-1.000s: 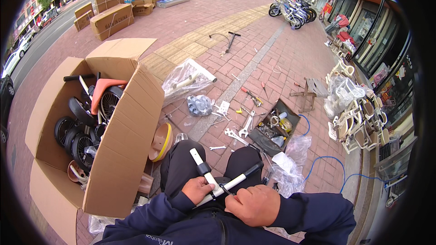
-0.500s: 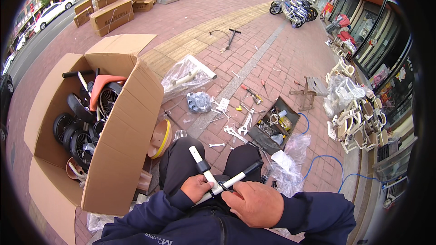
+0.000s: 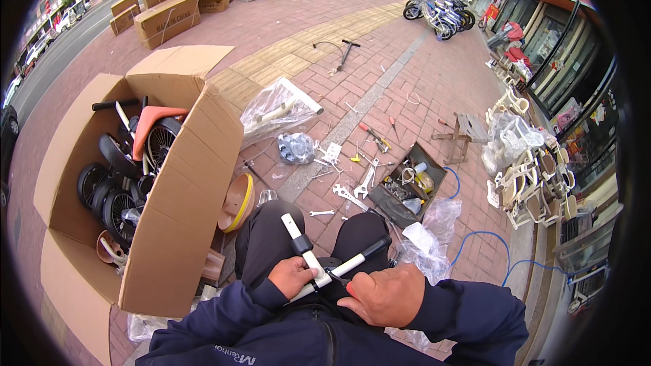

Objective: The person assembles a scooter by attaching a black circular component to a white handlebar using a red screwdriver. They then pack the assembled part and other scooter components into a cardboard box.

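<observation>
A white T-shaped handlebar (image 3: pixel 347 266) with a black grip at its right end lies across my lap, its stem pointing up and away with a black collar on it. My left hand (image 3: pixel 291 278) is closed round the joint of bar and stem, thumb on the white tube. In my right hand (image 3: pixel 392 296) is a red-handled tool (image 3: pixel 350 289), mostly covered by the curled fingers. Its dark end reaches to the joint; the exact kind of tool is hidden.
At left stands an open cardboard box (image 3: pixel 173 230) with small black wheels and an orange frame part. Ahead lie wrenches (image 3: pixel 349 196), a toolbox (image 3: pixel 413 186), plastic bags (image 3: pixel 296 149) and a floor pump (image 3: pixel 347 54). White seat-like parts (image 3: pixel 532 169) and a blue hose (image 3: pixel 478 233) are at right.
My right hand has turned and shifted slightly to the right, so the tool's red handle now shows. The left hand and handlebar stay nearly in place.
</observation>
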`<act>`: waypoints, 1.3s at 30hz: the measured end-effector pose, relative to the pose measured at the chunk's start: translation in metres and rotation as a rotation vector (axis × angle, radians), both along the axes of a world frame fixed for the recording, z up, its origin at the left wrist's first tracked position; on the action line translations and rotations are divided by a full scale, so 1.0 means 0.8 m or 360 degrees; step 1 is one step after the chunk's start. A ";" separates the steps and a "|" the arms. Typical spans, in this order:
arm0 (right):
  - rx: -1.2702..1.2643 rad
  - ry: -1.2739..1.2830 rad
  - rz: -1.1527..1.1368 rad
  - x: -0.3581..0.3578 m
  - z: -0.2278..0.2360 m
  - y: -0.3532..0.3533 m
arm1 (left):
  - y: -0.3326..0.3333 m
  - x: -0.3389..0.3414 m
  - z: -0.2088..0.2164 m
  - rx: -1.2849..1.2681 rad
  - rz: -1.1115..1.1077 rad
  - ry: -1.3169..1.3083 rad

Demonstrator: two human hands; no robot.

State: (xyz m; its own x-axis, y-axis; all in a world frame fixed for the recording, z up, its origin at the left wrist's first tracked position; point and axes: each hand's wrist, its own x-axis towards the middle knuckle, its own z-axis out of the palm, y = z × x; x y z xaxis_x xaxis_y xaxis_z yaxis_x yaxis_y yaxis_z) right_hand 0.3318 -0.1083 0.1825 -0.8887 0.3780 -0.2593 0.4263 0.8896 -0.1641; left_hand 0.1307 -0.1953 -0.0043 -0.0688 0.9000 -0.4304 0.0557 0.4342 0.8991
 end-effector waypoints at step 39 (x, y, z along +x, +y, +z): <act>-0.0127 0.1238 -0.0204 -0.012 -0.060 -0.013 | -0.019 -0.001 0.052 0.0034 0.0203 -0.1794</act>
